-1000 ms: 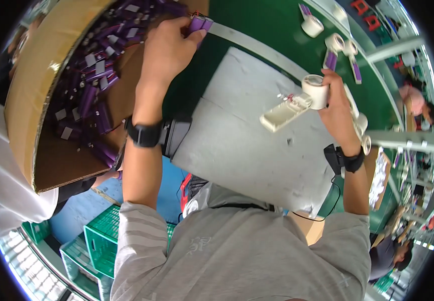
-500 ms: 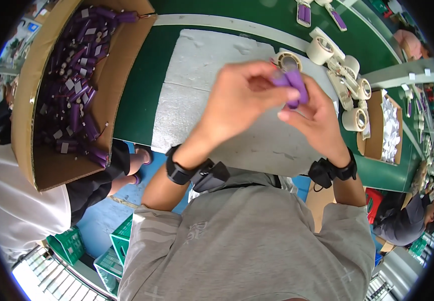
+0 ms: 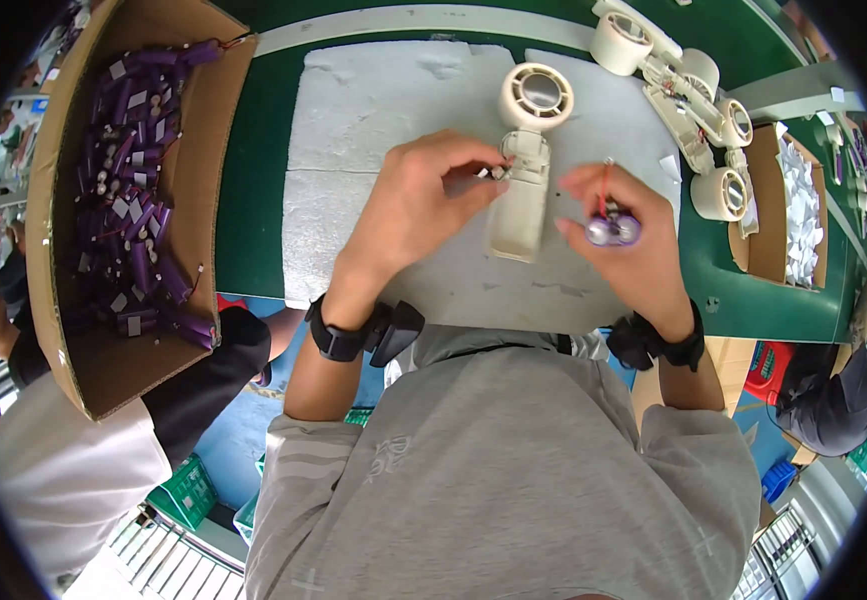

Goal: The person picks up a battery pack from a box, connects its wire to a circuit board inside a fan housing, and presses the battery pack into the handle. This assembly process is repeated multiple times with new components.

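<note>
On the foam sheet (image 3: 353, 215) lies a cream handheld fan housing (image 3: 521, 215), its round head (image 3: 536, 97) pointing away from me and its long handle hollow and uncovered. My right hand (image 3: 633, 240) is beside the handle, fingers curled round a purple battery pack (image 3: 613, 230) whose silver cell ends face me. A red wire (image 3: 606, 185) rises from the pack. At the left edge of the housing, just below its head, my left hand (image 3: 418, 195) pinches thumb and finger together. Something small shows at those fingertips, too small to name.
A deep cardboard box (image 3: 193, 165) of purple battery packs stands at left. Several cream fan parts (image 3: 721, 193) lie at right, near a smaller cardboard box (image 3: 753, 225) of white pieces. The green table (image 3: 783, 310) runs beneath. Other people sit on both sides.
My hands have moved apart; the battery pack is now in my right hand alone, lower and end-on. The fan housing they covered shows. The whole view has shifted slightly.
</note>
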The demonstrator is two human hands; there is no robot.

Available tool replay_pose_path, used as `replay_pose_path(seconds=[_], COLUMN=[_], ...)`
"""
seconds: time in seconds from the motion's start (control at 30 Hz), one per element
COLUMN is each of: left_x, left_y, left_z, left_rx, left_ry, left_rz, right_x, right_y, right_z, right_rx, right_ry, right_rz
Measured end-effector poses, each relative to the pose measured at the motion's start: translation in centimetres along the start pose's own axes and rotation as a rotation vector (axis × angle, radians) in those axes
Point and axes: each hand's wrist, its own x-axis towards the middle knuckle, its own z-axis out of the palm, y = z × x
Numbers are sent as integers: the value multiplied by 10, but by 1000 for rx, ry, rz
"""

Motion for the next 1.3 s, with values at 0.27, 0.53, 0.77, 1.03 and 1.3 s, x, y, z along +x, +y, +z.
replay_pose_path(seconds=[0.27, 0.53, 0.77, 1.03, 1.3], left_x=[-6, -6, -17, -22, -19], left_y=[-8, -14, -9, -21, -29], left_z=[15, 14, 25, 29, 30], left_rx=[49, -52, -92, -494, -538], left_ry=[-14, -32, 4, -11, 83], left_rz=[222, 173, 69, -173, -87], right_x=[17, 23, 21, 26, 29], right_y=[20, 18, 18, 17, 8], right_z=[21, 24, 29, 17, 2], right_rx=[-156, -307, -358, 39, 321], right_ry=[21, 33, 20, -116, -243], right_rz=[-178, -267, -274, -198, 171])
